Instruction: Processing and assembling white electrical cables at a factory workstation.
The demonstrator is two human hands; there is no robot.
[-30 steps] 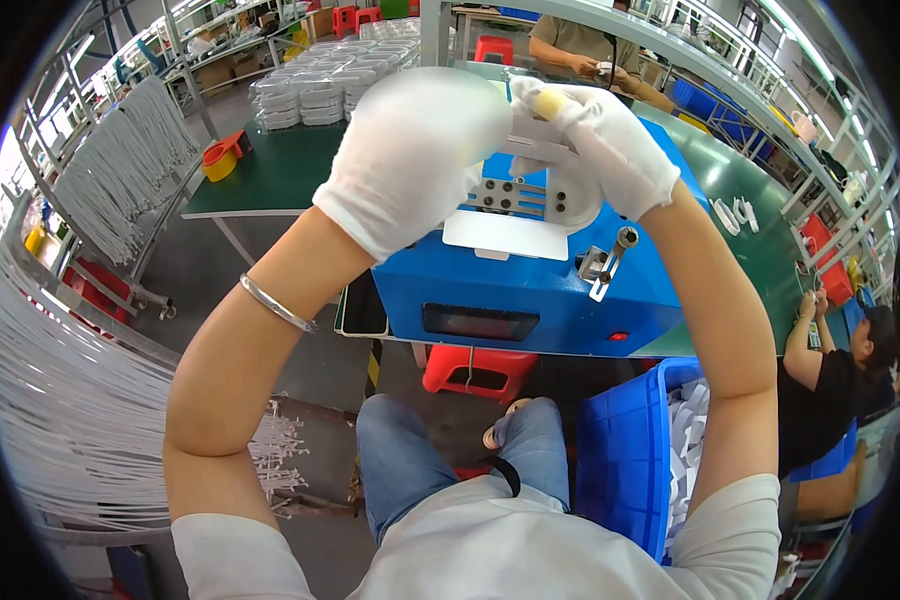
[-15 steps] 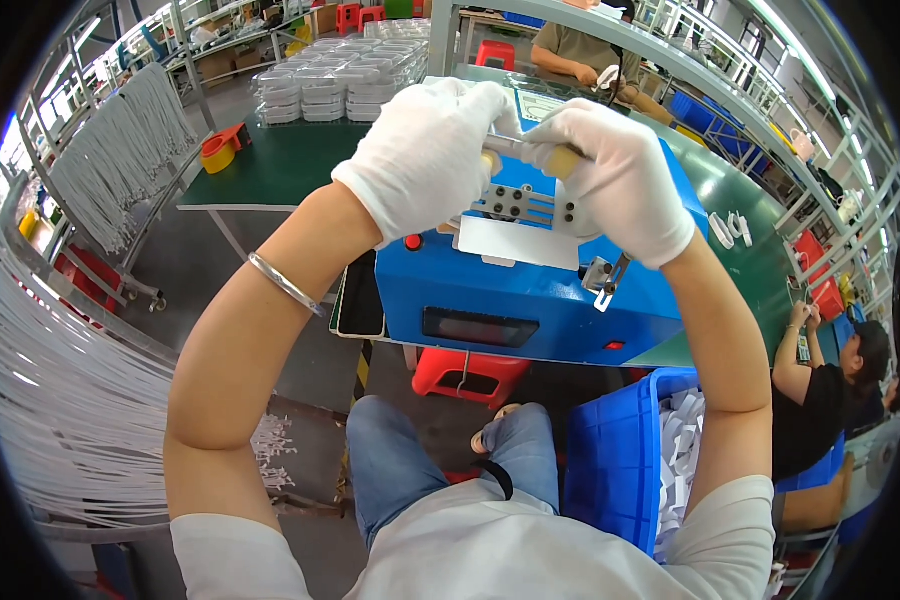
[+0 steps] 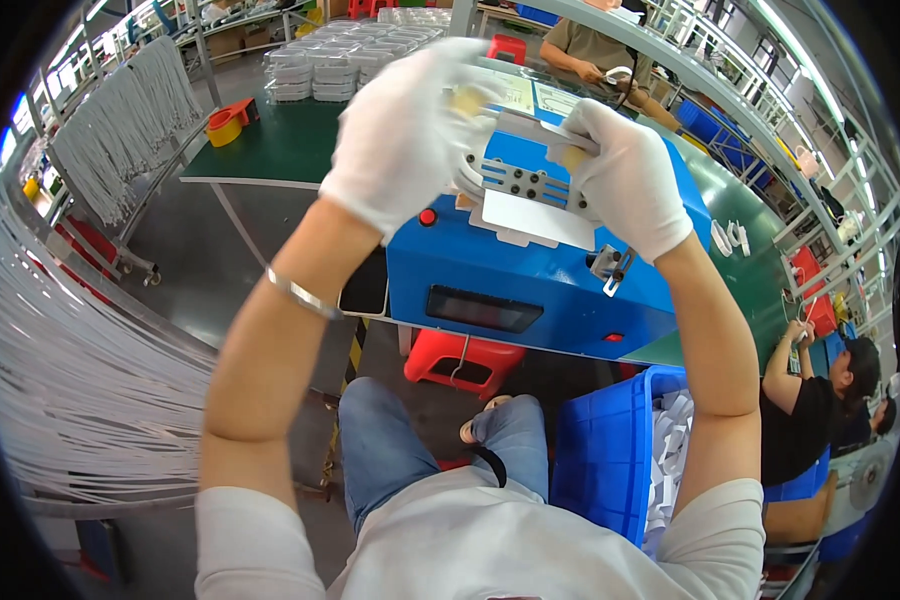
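In front of me stands a blue machine [image 3: 440, 270] with a dark display panel [image 3: 485, 308] and a red button [image 3: 427, 217]. A slotted metal bracket [image 3: 523, 182] and a white plate [image 3: 535, 219] sit on top of it. My right hand [image 3: 632, 180], in a white glove with yellowish fingertips, is closed on one end of a slim white strip [image 3: 530, 127] above the bracket. My left hand [image 3: 390, 145], gloved alike, is raised near the strip's other end. Motion smears its fingers, so whether they hold anything is unclear. A curved white piece [image 3: 467, 180] shows just below it.
A blue bin [image 3: 595, 470] of white pieces stands by my right leg, a red stool [image 3: 460, 358] under the machine. The green table [image 3: 280, 150] bears stacked clear trays [image 3: 315, 75] and a yellow tape roll [image 3: 223, 128]. White cables [image 3: 90, 390] hang at left. Co-workers sit across and right.
My left hand has drawn up and left, away from my right hand, and its fingers have come off the middle of the strip. My right hand keeps its grip. The view has shifted slightly.
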